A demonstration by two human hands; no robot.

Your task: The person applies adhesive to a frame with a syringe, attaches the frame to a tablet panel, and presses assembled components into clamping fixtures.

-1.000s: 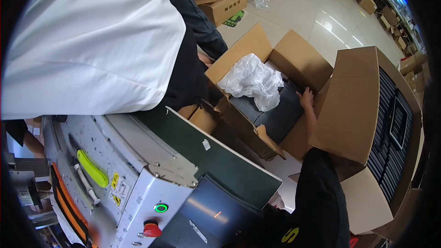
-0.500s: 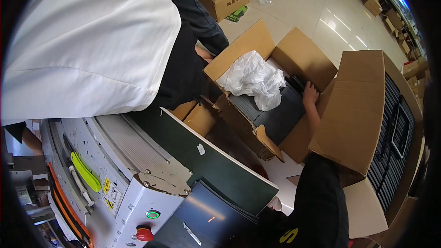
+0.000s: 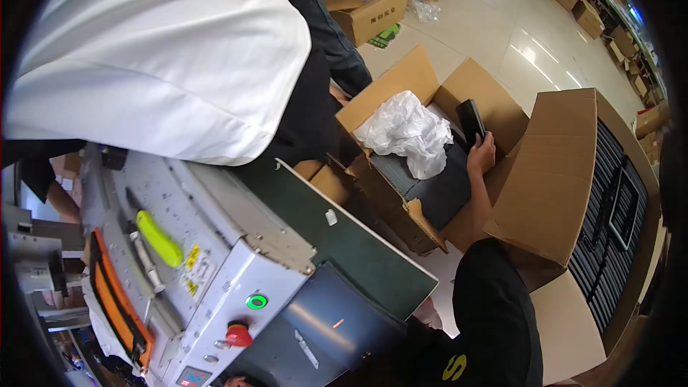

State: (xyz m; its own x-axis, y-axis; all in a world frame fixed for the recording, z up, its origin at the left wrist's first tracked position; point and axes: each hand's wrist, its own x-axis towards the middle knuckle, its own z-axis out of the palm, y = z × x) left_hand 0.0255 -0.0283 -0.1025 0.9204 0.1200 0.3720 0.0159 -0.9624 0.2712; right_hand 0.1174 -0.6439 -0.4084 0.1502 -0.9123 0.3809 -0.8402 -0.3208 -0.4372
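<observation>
My right hand is closed on a black rectangular piece, raised above an open cardboard box; whether it is one piece or a thin stack, I cannot tell. Inside that box, dark flat pieces lie packed in rows, partly covered by a crumpled white plastic bag. At the lower edge a sliver of skin, probably my left hand, shows beside the machine; its fingers are hidden. Near it a dark glossy sheet lies at the end of a green conveyor belt.
On my right a tilted cardboard box holds black frames in rows. A co-worker in a white shirt stands at the left. The grey machine carries a red knob, a green-lit button and a green-handled knife.
My right hand has lifted the black piece up out of the box's far right corner. The view has shifted slightly, and a bit of skin now shows at the lower edge.
</observation>
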